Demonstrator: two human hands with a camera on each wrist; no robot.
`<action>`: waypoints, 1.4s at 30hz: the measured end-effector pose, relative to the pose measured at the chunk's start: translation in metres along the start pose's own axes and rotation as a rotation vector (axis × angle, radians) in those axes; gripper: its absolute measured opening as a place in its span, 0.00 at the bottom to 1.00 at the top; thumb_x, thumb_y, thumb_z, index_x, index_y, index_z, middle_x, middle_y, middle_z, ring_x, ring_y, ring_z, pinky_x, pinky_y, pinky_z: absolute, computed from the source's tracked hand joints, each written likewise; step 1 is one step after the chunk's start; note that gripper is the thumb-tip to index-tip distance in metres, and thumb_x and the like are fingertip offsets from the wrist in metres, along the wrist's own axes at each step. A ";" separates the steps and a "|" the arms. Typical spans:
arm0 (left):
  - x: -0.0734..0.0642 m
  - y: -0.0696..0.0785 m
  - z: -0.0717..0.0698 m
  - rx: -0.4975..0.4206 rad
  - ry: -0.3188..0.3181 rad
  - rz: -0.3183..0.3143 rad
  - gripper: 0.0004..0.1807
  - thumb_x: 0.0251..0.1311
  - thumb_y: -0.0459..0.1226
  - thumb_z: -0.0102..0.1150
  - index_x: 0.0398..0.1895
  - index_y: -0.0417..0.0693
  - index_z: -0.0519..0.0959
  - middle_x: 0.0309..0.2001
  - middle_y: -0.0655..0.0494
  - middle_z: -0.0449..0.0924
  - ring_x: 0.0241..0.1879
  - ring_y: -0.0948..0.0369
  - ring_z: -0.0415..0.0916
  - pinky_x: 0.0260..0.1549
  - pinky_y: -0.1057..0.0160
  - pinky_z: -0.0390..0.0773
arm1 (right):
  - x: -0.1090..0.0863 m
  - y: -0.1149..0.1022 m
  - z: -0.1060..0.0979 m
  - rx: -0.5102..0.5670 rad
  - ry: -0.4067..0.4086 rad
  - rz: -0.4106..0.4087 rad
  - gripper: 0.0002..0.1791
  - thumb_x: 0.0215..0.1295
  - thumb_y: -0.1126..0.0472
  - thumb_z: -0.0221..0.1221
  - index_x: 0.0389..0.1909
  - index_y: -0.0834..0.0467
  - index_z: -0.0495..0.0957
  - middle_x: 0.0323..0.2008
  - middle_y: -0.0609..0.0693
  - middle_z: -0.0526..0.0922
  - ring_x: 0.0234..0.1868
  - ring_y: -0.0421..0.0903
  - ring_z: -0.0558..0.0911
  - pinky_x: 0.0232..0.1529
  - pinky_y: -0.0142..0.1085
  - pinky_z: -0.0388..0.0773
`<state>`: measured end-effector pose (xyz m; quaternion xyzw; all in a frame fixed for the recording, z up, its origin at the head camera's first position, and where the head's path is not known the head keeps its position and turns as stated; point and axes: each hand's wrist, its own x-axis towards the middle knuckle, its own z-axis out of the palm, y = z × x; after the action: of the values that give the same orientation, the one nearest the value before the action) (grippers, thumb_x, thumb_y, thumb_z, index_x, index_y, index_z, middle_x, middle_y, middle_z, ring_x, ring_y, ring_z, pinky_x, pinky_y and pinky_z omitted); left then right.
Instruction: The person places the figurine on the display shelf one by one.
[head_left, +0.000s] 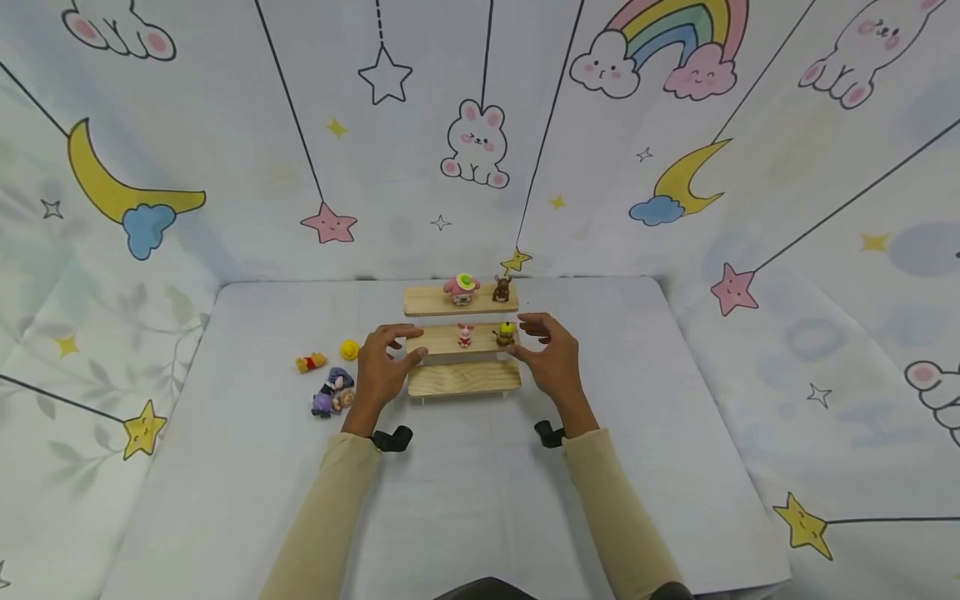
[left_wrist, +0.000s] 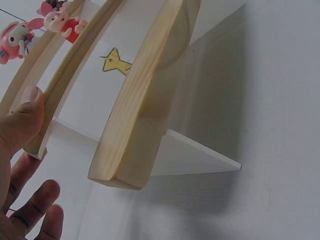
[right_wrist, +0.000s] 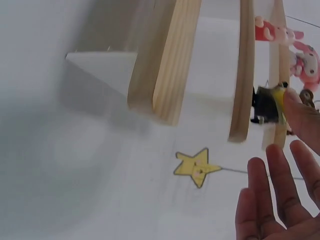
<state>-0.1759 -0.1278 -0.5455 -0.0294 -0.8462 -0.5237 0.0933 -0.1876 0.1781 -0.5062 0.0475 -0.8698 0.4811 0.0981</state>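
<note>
A tiered wooden display shelf with three planks stands in front of me. My left hand pinches the left end of the middle plank, thumb on top and a finger below. On that plank stand a small pink pig figurine in red and, at the right end, a dark figurine with a yellow top. My right hand is beside this figurine, its fingers spread and fairly straight. Its thumb overlaps the figurine in the right wrist view; whether they touch I cannot tell.
The top plank bears a pink figurine with a yellow-green hat and a brown figurine. The lowest plank is nearest me. Left on the white table lie a bear figurine, a yellow piece and a purple-blue figurine.
</note>
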 end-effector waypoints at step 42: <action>0.001 -0.003 0.000 0.003 -0.001 0.013 0.17 0.65 0.44 0.75 0.56 0.56 0.88 0.64 0.52 0.82 0.54 0.47 0.77 0.49 0.47 0.76 | -0.048 0.045 -0.080 0.103 0.122 0.208 0.20 0.68 0.51 0.73 0.60 0.48 0.85 0.56 0.53 0.89 0.52 0.41 0.84 0.54 0.30 0.76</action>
<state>-0.1772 -0.1289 -0.5481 -0.0350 -0.8468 -0.5219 0.0965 -0.1388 0.2694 -0.5123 -0.0674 -0.8367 0.5346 0.0978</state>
